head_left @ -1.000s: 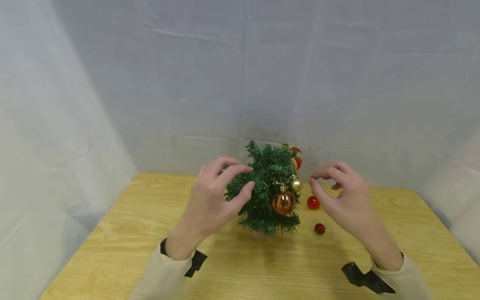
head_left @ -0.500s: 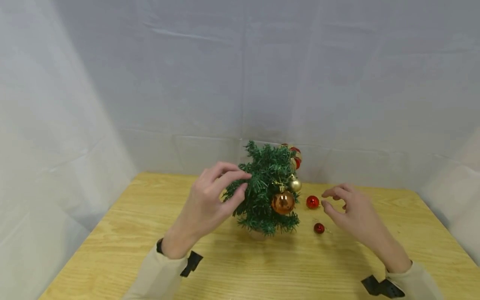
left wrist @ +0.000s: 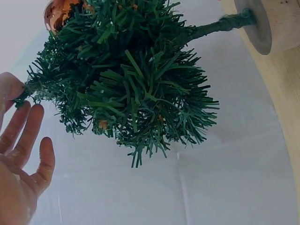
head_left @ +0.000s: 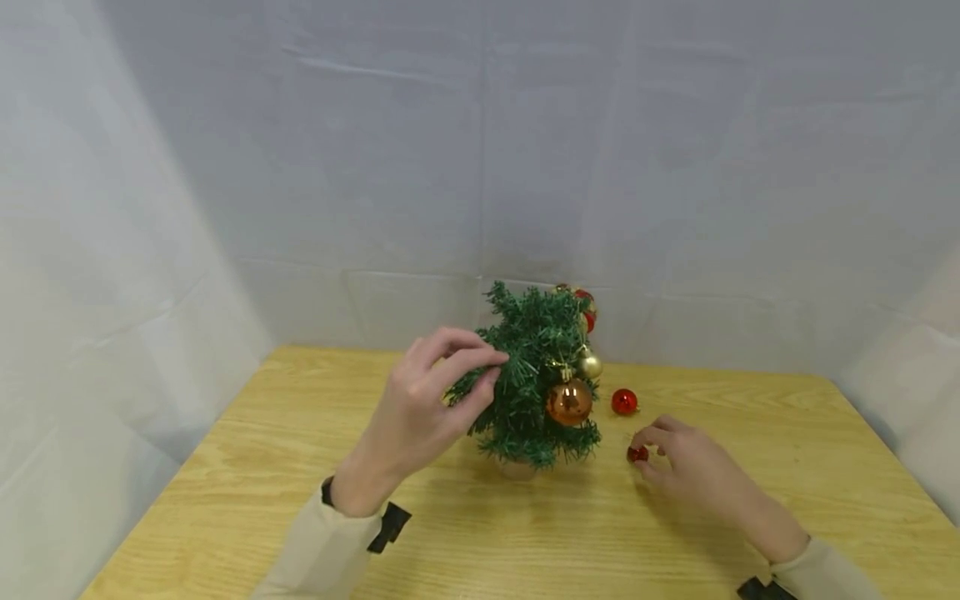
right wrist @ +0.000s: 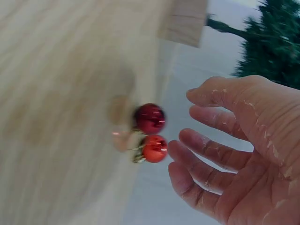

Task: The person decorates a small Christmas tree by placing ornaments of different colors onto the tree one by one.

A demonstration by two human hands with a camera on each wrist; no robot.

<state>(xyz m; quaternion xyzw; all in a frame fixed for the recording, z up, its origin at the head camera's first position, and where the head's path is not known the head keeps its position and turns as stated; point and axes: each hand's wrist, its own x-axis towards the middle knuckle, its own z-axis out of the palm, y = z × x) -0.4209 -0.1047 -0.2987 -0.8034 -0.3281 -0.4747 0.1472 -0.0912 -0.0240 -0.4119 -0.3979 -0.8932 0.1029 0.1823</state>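
Note:
A small green artificial Christmas tree stands upright on the table. Thumb and forefinger of my left hand pinch the tip of one of its branches; the other fingers are spread below. A dark red bauble lies on the table to the right of the tree. Close over it hovers my right hand, fingers relaxed and parted, apart from the bauble in the right wrist view. Slightly farther back lies a brighter red bauble.
Hung on the tree's right side are a copper bauble, a small gold bauble and a red-and-gold one. The wooden table ends at a pale cloth backdrop. A pale wooden base carries the tree.
My right hand has come down from beside the tree to the dark red bauble. My left thumb and forefinger have closed together at the branch. The tree stays in place.

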